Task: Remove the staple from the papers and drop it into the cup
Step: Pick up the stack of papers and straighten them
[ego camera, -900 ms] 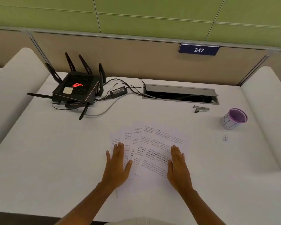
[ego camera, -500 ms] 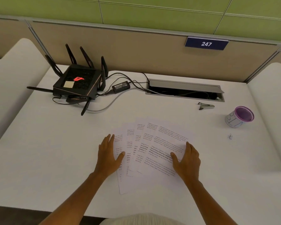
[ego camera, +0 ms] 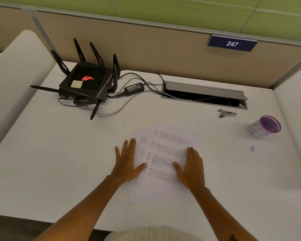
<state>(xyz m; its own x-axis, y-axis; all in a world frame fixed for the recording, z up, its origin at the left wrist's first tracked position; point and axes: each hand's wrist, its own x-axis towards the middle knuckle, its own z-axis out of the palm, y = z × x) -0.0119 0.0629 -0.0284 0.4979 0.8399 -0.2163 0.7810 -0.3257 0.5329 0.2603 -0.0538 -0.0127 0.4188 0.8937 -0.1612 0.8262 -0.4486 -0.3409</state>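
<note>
While both forearms extend from the near edge of the white desk [ego camera: 42, 171], the left hand [ego camera: 127, 162] and the right hand [ego camera: 191, 169] lie flat, palms down, fingers extended and close together, gripping nothing. The papers [ego camera: 170, 153] lie between and partly under the two hands: the left hand rests on the left margin of the stack with its thumb on the printed area, and the right hand covers the right margin with its thumb pointing inward onto the text. The sheets are fanned slightly, with lower sheets protruding at the left and near edges. No staple can be made out on the papers at this resolution.

Right of the right hand, well apart, a small crumpled scrap [ego camera: 252, 148] lies on the desk. Beyond it stands the cup [ego camera: 264, 126], purple-rimmed and tilted toward the camera. Further back and left of the cup lies a metal staple remover [ego camera: 227, 113], just in front of the open cable tray [ego camera: 203, 94]. At the far left sits a black router [ego camera: 87, 84] with raised antennas, its power adapter [ego camera: 134, 88] beside it. A number plate reading 247 [ego camera: 232, 43] is fixed to the partition behind.
</note>
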